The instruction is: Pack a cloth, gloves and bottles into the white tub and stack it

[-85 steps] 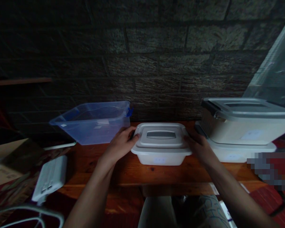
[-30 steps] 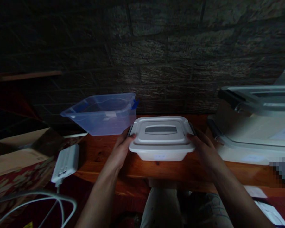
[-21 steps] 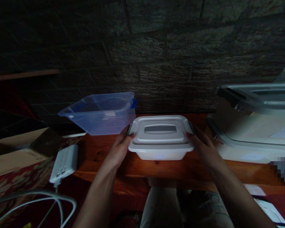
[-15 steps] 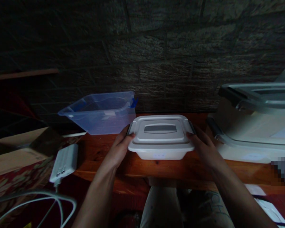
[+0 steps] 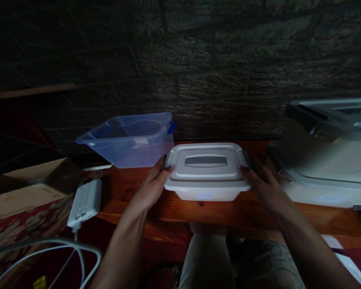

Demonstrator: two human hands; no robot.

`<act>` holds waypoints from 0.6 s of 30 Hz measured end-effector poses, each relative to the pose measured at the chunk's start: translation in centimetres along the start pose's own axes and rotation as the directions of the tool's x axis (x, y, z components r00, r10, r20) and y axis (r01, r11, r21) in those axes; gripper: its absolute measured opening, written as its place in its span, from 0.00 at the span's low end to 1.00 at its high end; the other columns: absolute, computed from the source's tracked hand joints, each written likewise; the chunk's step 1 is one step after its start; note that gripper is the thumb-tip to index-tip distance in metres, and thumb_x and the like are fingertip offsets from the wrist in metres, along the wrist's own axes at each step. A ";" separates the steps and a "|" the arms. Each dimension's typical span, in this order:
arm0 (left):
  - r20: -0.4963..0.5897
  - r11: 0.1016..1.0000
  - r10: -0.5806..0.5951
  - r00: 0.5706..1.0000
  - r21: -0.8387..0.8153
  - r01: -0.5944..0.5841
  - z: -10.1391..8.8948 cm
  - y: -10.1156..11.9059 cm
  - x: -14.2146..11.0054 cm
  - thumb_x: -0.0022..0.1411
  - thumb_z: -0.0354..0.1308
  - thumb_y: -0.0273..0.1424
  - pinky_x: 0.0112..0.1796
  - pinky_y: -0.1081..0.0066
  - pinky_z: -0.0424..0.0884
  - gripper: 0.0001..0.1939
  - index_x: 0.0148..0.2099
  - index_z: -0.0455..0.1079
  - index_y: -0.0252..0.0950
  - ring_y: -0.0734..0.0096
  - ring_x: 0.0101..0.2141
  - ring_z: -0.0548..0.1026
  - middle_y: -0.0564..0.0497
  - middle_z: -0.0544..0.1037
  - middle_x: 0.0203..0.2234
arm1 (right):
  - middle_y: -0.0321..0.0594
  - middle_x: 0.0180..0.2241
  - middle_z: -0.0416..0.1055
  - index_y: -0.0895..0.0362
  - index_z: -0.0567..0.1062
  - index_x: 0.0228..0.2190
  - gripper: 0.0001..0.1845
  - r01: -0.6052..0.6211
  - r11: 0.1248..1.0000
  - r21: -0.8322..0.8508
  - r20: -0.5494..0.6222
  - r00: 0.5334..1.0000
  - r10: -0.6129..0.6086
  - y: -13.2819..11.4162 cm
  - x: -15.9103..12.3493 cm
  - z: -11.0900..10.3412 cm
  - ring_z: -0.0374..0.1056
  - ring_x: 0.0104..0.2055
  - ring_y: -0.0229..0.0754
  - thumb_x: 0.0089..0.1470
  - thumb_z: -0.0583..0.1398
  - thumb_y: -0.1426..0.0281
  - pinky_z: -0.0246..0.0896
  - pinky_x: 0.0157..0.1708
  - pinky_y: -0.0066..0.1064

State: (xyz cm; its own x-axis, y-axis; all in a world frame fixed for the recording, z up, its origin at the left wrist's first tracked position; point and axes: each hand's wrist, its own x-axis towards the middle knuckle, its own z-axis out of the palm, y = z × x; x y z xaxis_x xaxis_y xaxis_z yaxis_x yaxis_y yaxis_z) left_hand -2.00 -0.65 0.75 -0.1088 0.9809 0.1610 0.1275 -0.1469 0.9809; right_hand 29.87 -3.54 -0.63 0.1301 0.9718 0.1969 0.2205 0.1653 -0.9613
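Observation:
In the head view, a small white storage box [image 5: 207, 194] stands on the wooden bench with its lid [image 5: 206, 172] on. The lid has a grey-centred handle, and dark latches show at both ends. My left hand [image 5: 153, 184] is closed around the left end, thumb on the lid's edge and fingers down the side. At the opposite end my right hand [image 5: 263, 182] grips in the same way, its thumb on the rim. The fingers beneath both ends are partly hidden. Just beyond my left hand is a clear bluish plastic bin [image 5: 132, 150] without a lid.
Large stacked bins [image 5: 327, 160] with grey lids stand at the right. On the left are a cardboard box [image 5: 30, 184], a white power bank [image 5: 86, 200] and looping cables [image 5: 87, 251]. A dark brick wall [image 5: 195, 80] rises behind the wooden bench [image 5: 174, 210].
Both hands keep their hold at the ends of the white storage box. The whole view has shifted slightly, so most things appear a little farther right.

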 end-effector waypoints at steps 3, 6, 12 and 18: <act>0.027 0.996 0.006 1.000 0.093 -0.009 -0.3 0.1 0.0 0.59 0.65 0.41 0.68 0.49 0.55 0.34 0.65 0.69 0.37 0.43 0.69 0.58 0.43 0.70 0.65 | 0.40 0.66 0.64 0.49 0.63 0.68 0.36 0.032 0.998 -0.050 0.032 0.999 -0.031 -0.1 0.1 -0.2 0.56 0.70 0.55 0.63 0.60 0.53 0.47 0.71 0.49; 0.048 0.979 0.001 0.999 0.202 -0.011 -0.5 0.4 0.0 0.62 0.61 0.45 0.70 0.51 0.48 0.36 0.69 0.65 0.37 0.47 0.70 0.55 0.44 0.65 0.68 | 0.40 0.67 0.63 0.50 0.63 0.68 0.36 0.059 0.993 -0.105 0.050 0.997 -0.054 -0.2 0.2 -0.4 0.55 0.71 0.56 0.64 0.58 0.52 0.44 0.72 0.50; 0.102 0.905 -0.030 0.994 0.426 -0.016 -0.8 1.0 0.2 0.67 0.54 0.47 0.71 0.53 0.42 0.40 0.74 0.54 0.32 0.51 0.72 0.52 0.41 0.55 0.72 | 0.45 0.66 0.64 0.55 0.60 0.68 0.36 0.145 0.972 -0.187 0.141 0.983 -0.120 -0.5 0.6 -0.8 0.58 0.69 0.56 0.65 0.55 0.53 0.48 0.71 0.50; 0.199 0.827 0.028 0.980 0.546 -0.135 -1.2 1.5 0.4 0.69 0.52 0.47 0.70 0.53 0.46 0.39 0.75 0.52 0.36 0.50 0.71 0.52 0.45 0.54 0.72 | 0.50 0.68 0.59 0.59 0.55 0.70 0.38 0.220 0.921 -0.321 0.240 0.960 -0.145 -1.6 1.0 -1.3 0.57 0.70 0.57 0.66 0.53 0.56 0.47 0.71 0.51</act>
State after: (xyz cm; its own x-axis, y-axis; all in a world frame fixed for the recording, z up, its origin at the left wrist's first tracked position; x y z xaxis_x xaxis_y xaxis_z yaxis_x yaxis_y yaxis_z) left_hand -3.02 -0.64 2.42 0.0937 0.9820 0.1637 0.6581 -0.1845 0.7300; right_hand 30.86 -3.06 1.35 -0.1389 0.9491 0.2826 0.5423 0.3117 -0.7802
